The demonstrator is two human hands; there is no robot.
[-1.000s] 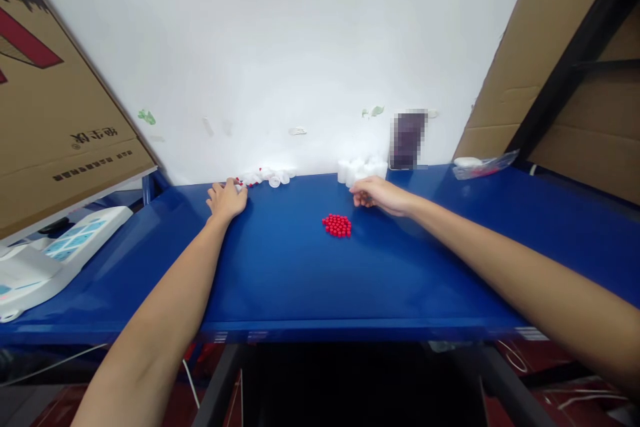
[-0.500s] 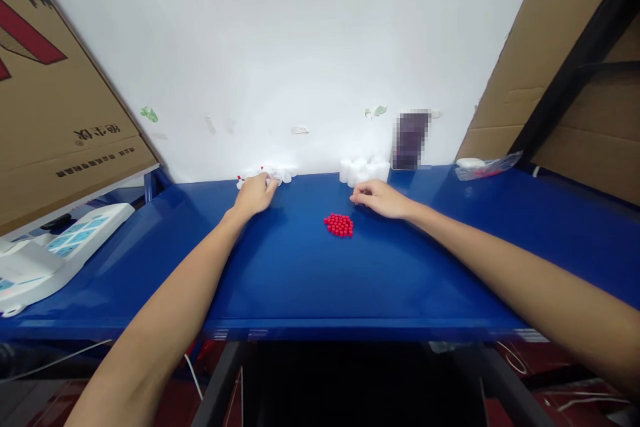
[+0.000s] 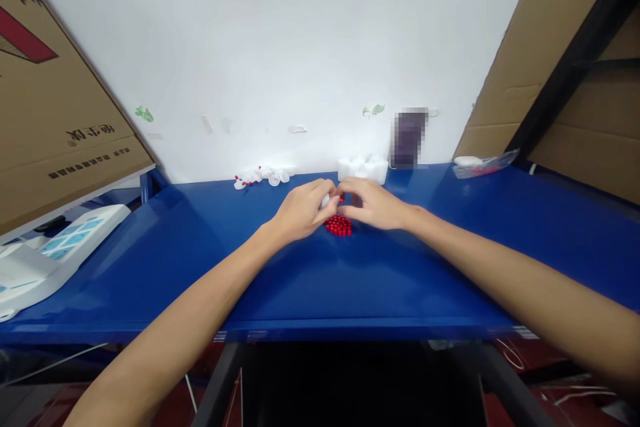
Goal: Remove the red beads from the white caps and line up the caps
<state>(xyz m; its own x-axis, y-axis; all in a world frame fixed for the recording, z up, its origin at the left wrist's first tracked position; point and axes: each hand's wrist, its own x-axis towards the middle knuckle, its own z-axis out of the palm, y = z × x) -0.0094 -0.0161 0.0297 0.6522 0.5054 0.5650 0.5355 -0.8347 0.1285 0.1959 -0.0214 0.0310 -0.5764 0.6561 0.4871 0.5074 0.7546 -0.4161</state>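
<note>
Over the blue table, both hands meet just behind a cluster of small red caps (image 3: 339, 226). A small white round piece (image 3: 325, 201) is pinched in my left hand (image 3: 305, 210), whose fingers cover much of it. My right hand (image 3: 374, 204) is closed right beside it, thumb and fingers bent around a bit of red (image 3: 341, 199) that shows between the hands. Whether that red bit is joined to the white piece, I cannot tell. At the wall on the left lies a pile of white pieces with red tips (image 3: 263, 175).
A block of white bottle-like pieces (image 3: 363, 169) stands against the wall behind my right hand. Farther right lies a clear plastic bag (image 3: 487, 165). A white device with blue panels (image 3: 65, 250) and a large cardboard box (image 3: 75, 107) are at the left.
My left hand has moved right from the white pile to the middle, bringing a white piece. My right hand has shifted slightly left to meet it.
</note>
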